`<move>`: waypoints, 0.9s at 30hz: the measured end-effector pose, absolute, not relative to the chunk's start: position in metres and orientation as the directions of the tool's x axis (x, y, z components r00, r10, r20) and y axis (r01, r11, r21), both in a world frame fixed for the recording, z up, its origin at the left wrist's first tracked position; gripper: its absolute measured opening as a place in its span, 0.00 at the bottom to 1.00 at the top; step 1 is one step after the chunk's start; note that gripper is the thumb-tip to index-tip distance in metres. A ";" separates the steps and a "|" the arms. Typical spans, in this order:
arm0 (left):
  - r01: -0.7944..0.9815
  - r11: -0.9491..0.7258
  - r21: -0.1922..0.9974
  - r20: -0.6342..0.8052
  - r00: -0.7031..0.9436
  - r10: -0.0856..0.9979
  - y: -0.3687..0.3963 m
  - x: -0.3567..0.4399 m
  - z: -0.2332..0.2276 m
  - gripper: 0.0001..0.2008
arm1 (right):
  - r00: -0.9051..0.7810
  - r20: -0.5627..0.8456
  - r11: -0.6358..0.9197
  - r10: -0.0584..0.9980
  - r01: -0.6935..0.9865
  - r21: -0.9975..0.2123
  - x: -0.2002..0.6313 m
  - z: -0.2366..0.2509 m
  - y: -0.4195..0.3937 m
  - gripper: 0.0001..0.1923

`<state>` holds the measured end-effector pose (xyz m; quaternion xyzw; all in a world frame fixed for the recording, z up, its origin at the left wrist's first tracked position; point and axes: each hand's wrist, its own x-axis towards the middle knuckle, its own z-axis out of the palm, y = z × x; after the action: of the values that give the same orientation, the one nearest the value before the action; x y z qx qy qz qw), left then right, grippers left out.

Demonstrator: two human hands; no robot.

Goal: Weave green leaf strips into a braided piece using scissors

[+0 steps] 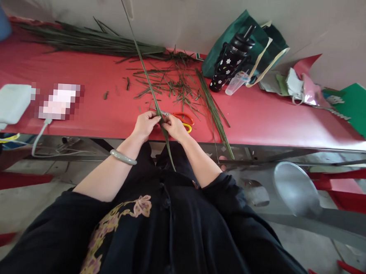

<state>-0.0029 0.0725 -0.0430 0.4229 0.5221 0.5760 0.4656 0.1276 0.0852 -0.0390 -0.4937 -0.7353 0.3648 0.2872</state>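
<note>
Both hands pinch one long green leaf [149, 83] at the table's [265, 117] near edge: left hand [145, 124] at 9 o'clock, right hand [175, 127] at 3. Only a small fold shows; most of it hangs straight.

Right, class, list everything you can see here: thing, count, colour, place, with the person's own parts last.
leaf strip: one, green, long, pinched between both hands at the table edge
leaf bundle: one pile, dark green, back left of table
leaf scraps: many, green, table middle
scissors: one, orange and yellow handles, behind the right hand
table: one, red top
power bank: one, white, left edge, cable attached
bottle: one, black with flowers, lying against the bag
bag: one, green, back right
cup: one, clear, beside bottle
paper scraps: several, pink, white, green, far right
bangle: one, pale, left wrist
left hand: on strip
right hand: on strip
</note>
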 end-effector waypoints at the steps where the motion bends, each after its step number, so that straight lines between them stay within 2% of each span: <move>1: -0.116 -0.022 0.993 -0.005 -0.227 0.974 0.072 -0.002 -0.041 0.03 | -0.367 0.051 0.247 0.929 0.508 -0.825 0.128 -0.039 0.086 0.06; 6: -0.162 -0.014 0.987 -0.042 -0.340 0.939 0.074 0.001 -0.040 0.05 | -0.429 0.011 0.248 0.903 0.502 -0.829 0.128 -0.033 0.081 0.06; 12: -0.272 0.001 0.962 -0.102 -0.358 0.928 0.079 -0.004 -0.045 0.10 | -0.427 -0.010 0.237 0.904 0.521 -0.820 0.129 -0.029 0.075 0.08; 16: -0.345 0.060 0.937 -0.147 -0.232 0.961 0.078 -0.010 -0.041 0.14 | -0.444 -0.020 0.202 0.896 0.445 -0.872 0.129 -0.032 0.082 0.09; 20: -0.237 0.150 0.960 -0.166 -0.049 0.985 0.079 -0.015 -0.042 0.15 | -0.409 -0.004 0.145 0.913 0.332 -0.932 0.124 -0.038 0.091 0.09; 23: -0.196 0.134 0.971 -0.151 -0.073 0.986 0.079 -0.013 -0.045 0.14 | -0.344 0.035 0.156 0.938 0.329 -0.931 0.121 -0.043 0.093 0.08; 27: -0.237 0.061 0.969 -0.101 -0.159 0.982 0.077 -0.011 -0.048 0.12 | -0.264 0.041 0.157 0.964 0.437 -0.886 0.120 -0.044 0.090 0.07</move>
<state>-0.0106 0.0771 -0.0476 0.3729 0.4993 0.5747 0.5305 0.1205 0.0898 -0.0436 -0.5101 -0.6862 0.4014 0.3282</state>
